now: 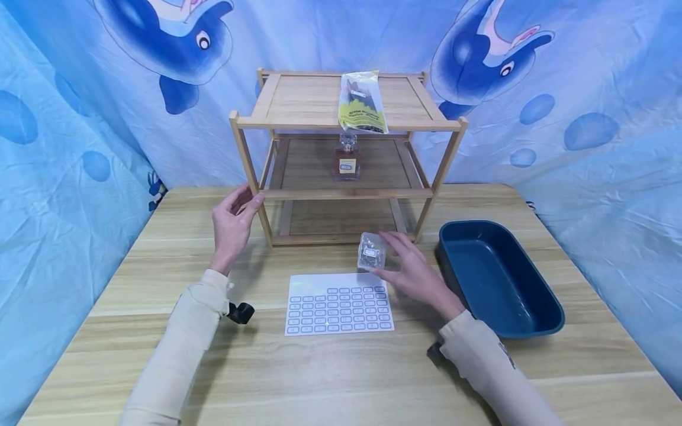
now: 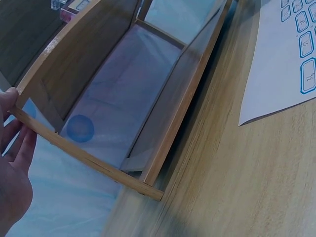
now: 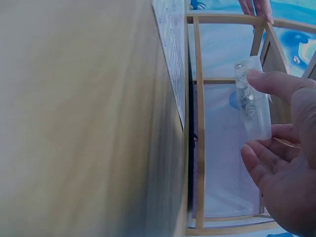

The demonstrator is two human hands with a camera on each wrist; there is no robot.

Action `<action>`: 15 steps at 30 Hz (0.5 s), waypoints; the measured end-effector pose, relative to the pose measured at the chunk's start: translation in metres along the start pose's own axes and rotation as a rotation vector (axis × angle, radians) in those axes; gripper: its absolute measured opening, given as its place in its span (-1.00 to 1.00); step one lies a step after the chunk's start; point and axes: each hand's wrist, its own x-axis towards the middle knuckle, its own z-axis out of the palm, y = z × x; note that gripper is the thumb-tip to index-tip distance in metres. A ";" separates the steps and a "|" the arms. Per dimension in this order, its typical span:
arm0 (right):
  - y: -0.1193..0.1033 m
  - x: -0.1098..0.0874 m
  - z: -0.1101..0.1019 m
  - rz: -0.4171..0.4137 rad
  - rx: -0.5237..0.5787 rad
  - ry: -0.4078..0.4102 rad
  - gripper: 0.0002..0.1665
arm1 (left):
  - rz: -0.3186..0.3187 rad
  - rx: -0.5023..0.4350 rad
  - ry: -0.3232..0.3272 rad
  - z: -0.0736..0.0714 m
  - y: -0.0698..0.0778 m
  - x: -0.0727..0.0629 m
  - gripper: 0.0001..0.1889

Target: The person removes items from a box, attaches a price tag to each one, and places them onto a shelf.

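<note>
My right hand (image 1: 412,269) holds a small clear plastic box (image 1: 371,251) between thumb and fingers, above the table in front of the shelf. A label sticks to the box, and small clear or silvery pieces show inside it; their kind cannot be made out. In the right wrist view the thumb presses one side of the box (image 3: 253,106) and the fingers support the other. My left hand (image 1: 232,225) pinches the front left post of a wooden three-tier shelf (image 1: 346,193) at the middle tier. The left wrist view shows thumb and fingers (image 2: 24,150) on either side of that post.
On the top tier lies a yellow and black printed packet (image 1: 364,103), slightly over the front rail. A perfume bottle (image 1: 347,160) stands on the middle tier. A white sheet of printed labels (image 1: 339,305) lies before the shelf. At right sits a dark blue basin (image 1: 495,278).
</note>
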 end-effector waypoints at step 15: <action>0.002 0.036 0.010 -0.007 -0.007 -0.066 -0.04 | -0.010 -0.009 0.000 0.000 0.001 0.000 -0.55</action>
